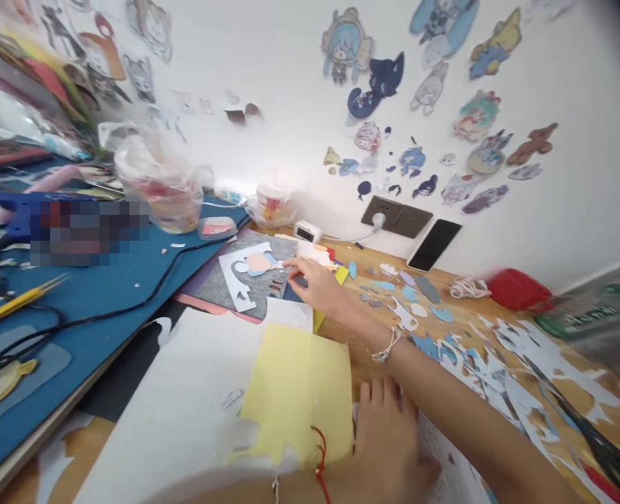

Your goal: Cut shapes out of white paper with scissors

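My right hand point(318, 283) reaches forward over the wooden desk, a bead bracelet on its wrist. Its fingertips pinch the right end of a blue and peach paper cutout point(257, 263). The cutout lies on a white cut-out sheet point(239, 287), which rests on grey felt point(213, 283). My left hand point(391, 437) lies flat, fingers spread, on white paper near the bottom edge, with a red string at its wrist. It holds nothing. A pale yellow sheet point(297, 388) lies just left of it.
A blue cutting mat point(105, 294) with yellow tweezers point(21, 299) and a black cable covers the left. Plastic bags point(157, 182) stand behind it. A phone point(434, 245) leans on the wall by a socket point(397, 215). Paper scraps point(499, 350) and black scissors point(577, 413) lie right.
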Demonstrator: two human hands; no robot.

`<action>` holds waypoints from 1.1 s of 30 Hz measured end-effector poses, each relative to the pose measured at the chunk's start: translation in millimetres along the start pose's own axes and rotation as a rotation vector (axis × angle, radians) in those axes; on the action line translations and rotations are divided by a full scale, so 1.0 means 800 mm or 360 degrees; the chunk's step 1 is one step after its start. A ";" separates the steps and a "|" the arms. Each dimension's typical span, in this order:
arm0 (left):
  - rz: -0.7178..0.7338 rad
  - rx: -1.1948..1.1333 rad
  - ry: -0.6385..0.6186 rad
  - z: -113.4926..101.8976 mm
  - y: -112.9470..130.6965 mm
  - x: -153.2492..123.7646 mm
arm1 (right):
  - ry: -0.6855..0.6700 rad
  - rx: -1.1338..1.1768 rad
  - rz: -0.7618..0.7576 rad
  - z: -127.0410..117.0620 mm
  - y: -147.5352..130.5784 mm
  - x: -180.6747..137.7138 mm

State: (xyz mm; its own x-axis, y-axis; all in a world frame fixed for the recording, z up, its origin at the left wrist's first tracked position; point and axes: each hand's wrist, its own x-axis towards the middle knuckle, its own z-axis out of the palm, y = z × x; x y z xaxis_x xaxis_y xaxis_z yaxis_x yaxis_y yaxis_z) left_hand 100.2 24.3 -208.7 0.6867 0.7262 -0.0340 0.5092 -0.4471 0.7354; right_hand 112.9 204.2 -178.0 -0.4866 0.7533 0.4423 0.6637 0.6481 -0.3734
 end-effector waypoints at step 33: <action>0.0067 -0.0061 0.0236 -0.007 -0.001 -0.004 | 0.0010 -0.0181 0.1399 -0.147 -0.128 -0.338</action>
State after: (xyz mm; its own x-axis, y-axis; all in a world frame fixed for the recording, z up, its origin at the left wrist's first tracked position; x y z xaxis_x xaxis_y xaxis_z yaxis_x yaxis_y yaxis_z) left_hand 94.6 24.7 -205.6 0.6216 0.7775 0.0955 0.4593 -0.4606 0.7595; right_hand 243.4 -78.7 -163.4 0.2291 0.9727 0.0380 0.8486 -0.1804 -0.4973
